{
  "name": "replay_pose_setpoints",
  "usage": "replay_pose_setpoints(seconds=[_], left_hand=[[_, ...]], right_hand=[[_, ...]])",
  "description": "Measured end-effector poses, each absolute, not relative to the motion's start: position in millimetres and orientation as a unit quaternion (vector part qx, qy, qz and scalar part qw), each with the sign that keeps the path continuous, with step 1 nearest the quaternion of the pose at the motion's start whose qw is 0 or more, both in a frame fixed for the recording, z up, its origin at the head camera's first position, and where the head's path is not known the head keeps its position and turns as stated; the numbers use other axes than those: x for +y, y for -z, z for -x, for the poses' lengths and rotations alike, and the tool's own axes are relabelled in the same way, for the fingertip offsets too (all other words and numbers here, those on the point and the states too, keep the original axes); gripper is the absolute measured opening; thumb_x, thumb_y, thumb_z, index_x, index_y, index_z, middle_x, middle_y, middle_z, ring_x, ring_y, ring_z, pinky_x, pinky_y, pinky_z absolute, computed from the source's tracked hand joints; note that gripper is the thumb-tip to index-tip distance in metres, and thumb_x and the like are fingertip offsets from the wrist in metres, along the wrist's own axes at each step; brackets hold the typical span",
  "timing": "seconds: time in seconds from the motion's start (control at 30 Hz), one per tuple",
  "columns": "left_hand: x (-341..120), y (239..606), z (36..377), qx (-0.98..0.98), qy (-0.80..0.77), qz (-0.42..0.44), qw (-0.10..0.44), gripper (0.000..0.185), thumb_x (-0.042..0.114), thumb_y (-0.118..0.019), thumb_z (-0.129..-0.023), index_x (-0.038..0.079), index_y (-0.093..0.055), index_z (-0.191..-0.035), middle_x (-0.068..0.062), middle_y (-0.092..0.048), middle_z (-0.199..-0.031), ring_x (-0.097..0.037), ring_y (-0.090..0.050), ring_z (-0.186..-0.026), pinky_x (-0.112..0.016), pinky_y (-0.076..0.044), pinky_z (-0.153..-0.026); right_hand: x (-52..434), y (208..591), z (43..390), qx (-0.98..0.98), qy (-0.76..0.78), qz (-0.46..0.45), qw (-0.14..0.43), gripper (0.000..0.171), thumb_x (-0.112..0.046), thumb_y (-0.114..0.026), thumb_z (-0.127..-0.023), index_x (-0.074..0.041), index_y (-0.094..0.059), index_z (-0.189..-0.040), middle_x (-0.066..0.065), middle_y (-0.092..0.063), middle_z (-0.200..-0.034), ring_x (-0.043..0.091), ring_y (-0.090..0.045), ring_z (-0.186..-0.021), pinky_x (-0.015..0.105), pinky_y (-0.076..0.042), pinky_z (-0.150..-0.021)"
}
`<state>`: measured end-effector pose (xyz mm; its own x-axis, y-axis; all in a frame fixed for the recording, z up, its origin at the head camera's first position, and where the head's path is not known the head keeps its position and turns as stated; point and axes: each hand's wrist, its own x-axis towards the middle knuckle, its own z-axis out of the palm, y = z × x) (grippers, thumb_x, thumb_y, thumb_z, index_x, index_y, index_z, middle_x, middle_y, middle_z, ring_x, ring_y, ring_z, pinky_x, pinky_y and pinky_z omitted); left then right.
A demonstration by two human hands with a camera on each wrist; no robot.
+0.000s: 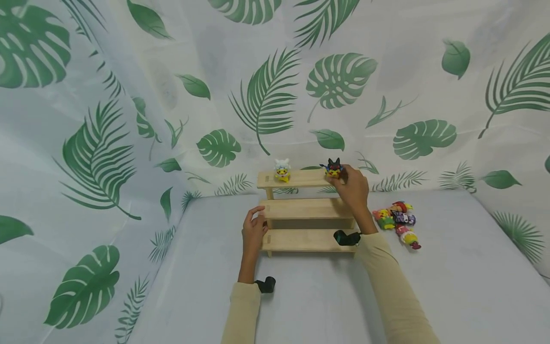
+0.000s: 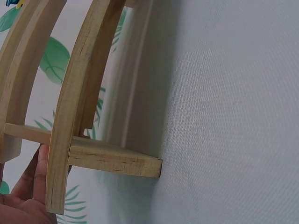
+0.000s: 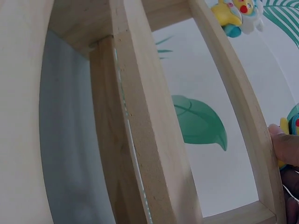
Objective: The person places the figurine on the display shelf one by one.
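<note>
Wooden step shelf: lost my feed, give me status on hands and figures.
Left hand grips wooden step shelf at middle tier's left end. Right hand holds black figure on top tier. White-hatted figure stands clear.

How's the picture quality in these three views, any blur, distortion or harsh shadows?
Head view: soft, even light, no glare, faint shadows under the wooden shelf; slight wide-angle bending toward the edges. Left wrist view: sharp, but the shelf boards curve strongly from lens distortion. Right wrist view: boards likewise bowed, and the right hand's fingertip and the figure at the right edge look soft.
</note>
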<state>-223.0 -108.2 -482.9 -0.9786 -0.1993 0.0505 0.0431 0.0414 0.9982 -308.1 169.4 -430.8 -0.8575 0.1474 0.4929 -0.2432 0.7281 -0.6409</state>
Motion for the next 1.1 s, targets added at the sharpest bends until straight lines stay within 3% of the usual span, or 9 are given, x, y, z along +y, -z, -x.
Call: replay_pose_setpoints(seconds=[0.23, 0.4, 0.83, 0.93, 1.1], left_hand=[[-109.0, 482.7, 223.4, -0.714, 0.693, -0.047, 0.086, 0.031, 0.022, -0.053, -0.102, 0.005, -0.06, -0.127, -0.035, -0.059, -0.088, -0.02, -0.051, -0.066, -0.026, -0.046, -0.058], [-110.3, 482.5, 224.1, -0.712, 0.696, -0.041, 0.082, 0.031, 0.022, -0.052, -0.102, 0.005, -0.059, -0.128, -0.027, -0.057, -0.08, -0.015, -0.045, -0.058, -0.022, -0.041, -0.054], [-109.2, 484.3, 223.5, -0.713, 0.695, -0.053, 0.081, 0.03, 0.022, -0.052, -0.102, 0.006, -0.06, -0.127, -0.037, -0.063, -0.099, -0.032, -0.054, -0.075, -0.03, -0.05, -0.064], [-109.1, 484.1, 223.6, -0.712, 0.695, -0.053, 0.082, 0.03, 0.022, -0.052, -0.102, 0.006, -0.06, -0.127, -0.034, -0.064, -0.094, -0.029, -0.054, -0.073, -0.03, -0.05, -0.065], [-109.3, 483.2, 224.7, -0.712, 0.695, -0.053, 0.087, 0.03, 0.021, -0.053, -0.102, 0.006, -0.06, -0.126, -0.017, -0.064, -0.081, -0.026, -0.053, -0.071, -0.031, -0.051, -0.065]], right_hand=[[169.4, 429.7, 308.7, -0.892, -0.365, -0.032, 0.265, 0.048, -0.026, -0.08, -0.083, 0.004, -0.064, -0.116, 0.026, -0.069, -0.104, 0.043, -0.062, -0.098, 0.057, -0.046, -0.086], [169.0, 428.8, 309.1, -0.893, -0.364, -0.03, 0.261, 0.046, -0.025, -0.079, -0.083, 0.004, -0.064, -0.116, 0.026, -0.069, -0.105, 0.043, -0.062, -0.099, 0.057, -0.046, -0.086], [169.3, 427.9, 307.3, -0.899, -0.357, -0.029, 0.251, 0.045, -0.024, -0.078, -0.084, 0.005, -0.063, -0.115, 0.027, -0.068, -0.104, 0.043, -0.062, -0.096, 0.056, -0.045, -0.083], [169.3, 427.5, 307.3, -0.899, -0.356, -0.033, 0.253, 0.044, -0.023, -0.078, -0.084, 0.005, -0.063, -0.115, 0.027, -0.068, -0.102, 0.042, -0.062, -0.093, 0.056, -0.044, -0.081], [169.7, 428.1, 309.1, -0.899, -0.355, -0.035, 0.255, 0.043, -0.023, -0.078, -0.084, 0.004, -0.064, -0.113, 0.026, -0.069, -0.099, 0.041, -0.062, -0.089, 0.055, -0.044, -0.077]])
